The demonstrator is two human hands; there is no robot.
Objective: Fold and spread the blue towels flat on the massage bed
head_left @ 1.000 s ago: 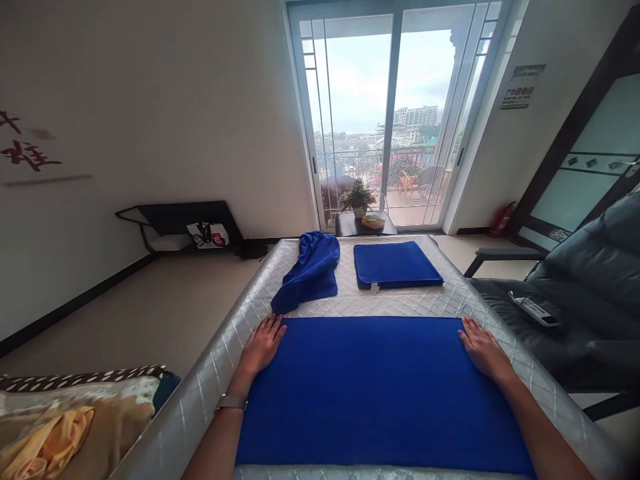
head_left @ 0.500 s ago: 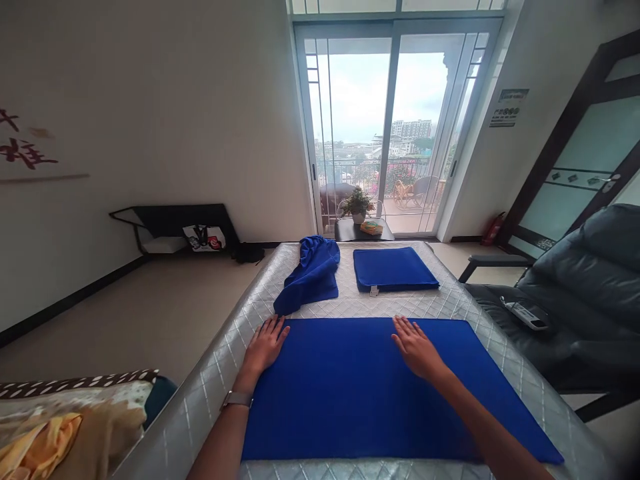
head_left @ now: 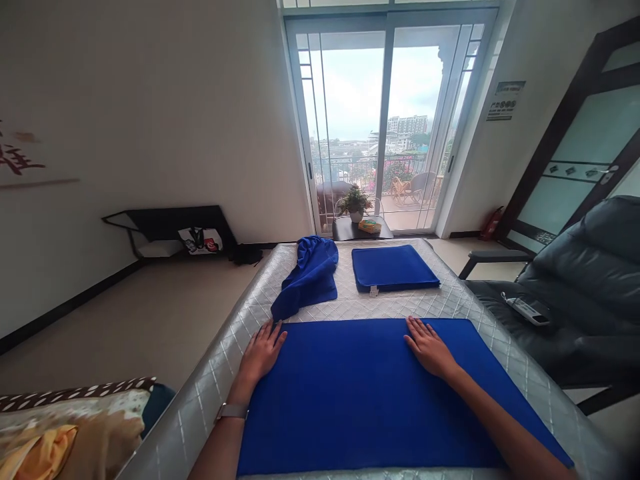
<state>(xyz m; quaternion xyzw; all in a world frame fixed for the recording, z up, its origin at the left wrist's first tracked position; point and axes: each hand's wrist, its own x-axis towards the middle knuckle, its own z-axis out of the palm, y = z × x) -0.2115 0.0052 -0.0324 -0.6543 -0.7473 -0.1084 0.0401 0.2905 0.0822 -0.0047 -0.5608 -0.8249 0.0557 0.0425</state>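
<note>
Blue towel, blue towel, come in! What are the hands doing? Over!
Left hand flat on blue towel's left edge. Right hand flat near its far edge. Crumpled towel and folded towel lie beyond, apart.

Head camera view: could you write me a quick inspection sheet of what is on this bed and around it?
Surface: quilted silver mattress, wide and flat.
Job's things: large blue towel spread flat across the near part of the mattress.
Clutter: crumpled blue towel and folded blue towel at the far end, lying apart.
Hands: left hand flat, fingers spread, on the large towel's left far corner; right hand flat on its far edge, right of the middle. Neither grips anything.
Cables: nothing seen.
Surroundings: glass balcony doors, small table with potted plant, dark recliner with a remote, patterned bedding at lower left.
</note>
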